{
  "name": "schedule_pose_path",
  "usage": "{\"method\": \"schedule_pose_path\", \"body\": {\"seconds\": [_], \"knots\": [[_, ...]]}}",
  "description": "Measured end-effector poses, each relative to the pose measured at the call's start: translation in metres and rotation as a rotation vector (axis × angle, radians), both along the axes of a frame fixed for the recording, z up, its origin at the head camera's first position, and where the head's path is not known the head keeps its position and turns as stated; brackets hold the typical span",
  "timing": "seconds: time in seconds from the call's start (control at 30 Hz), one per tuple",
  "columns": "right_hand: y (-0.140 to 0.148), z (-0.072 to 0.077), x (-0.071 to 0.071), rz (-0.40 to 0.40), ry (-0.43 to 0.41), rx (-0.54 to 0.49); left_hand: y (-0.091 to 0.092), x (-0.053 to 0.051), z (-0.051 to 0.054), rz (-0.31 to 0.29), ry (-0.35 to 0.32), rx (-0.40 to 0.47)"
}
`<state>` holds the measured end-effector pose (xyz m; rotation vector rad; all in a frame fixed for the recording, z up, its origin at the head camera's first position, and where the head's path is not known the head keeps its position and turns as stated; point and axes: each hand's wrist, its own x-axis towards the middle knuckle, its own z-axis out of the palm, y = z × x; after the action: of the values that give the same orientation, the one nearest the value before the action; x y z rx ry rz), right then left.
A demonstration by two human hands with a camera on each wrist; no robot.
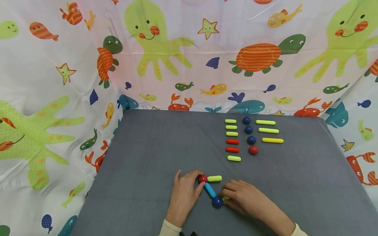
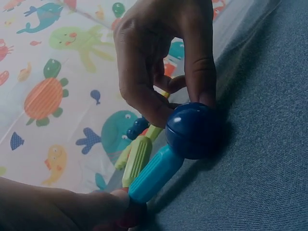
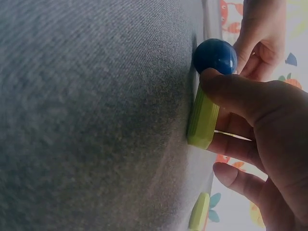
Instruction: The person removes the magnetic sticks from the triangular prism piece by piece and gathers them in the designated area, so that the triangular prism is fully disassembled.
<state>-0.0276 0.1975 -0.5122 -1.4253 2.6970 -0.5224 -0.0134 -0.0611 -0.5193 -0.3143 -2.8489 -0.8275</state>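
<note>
My left hand [image 1: 185,193] pinches a red ball [image 1: 202,178] between thumb and fingers. A short yellow-green rod [image 1: 214,178] sticks out from that ball to the right. From the same ball a blue rod [image 1: 210,190] runs down to a dark blue ball [image 1: 217,202], and the two touch. My right hand [image 1: 246,198] holds another yellow-green rod [image 3: 203,118] with its end against the dark blue ball; in the head view the fingers hide most of this rod. The left wrist view shows the blue rod [image 2: 156,174] meeting the dark blue ball [image 2: 195,131].
Farther back on the grey table [image 1: 147,147] lies a column of short rods, yellow-green [image 1: 231,134] and red [image 1: 232,142]. Beside it stand several balls, dark blue [image 1: 248,129] and red [image 1: 253,150]. Longer yellowish rods [image 1: 268,130] lie at the right. A patterned cloth [image 1: 183,49] hangs behind.
</note>
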Motion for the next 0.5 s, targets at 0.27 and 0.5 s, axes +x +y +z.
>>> {"method": "schedule_pose_path", "body": {"seconds": [0.27,0.5], "knots": [[0.004,-0.004,0.001,-0.001,0.027,-0.028,-0.001,0.003,0.0,-0.005,-0.006,-0.038],[0.009,0.002,-0.002,-0.085,-0.025,-0.019,-0.004,0.011,0.003,0.022,-0.055,-0.066]]}}
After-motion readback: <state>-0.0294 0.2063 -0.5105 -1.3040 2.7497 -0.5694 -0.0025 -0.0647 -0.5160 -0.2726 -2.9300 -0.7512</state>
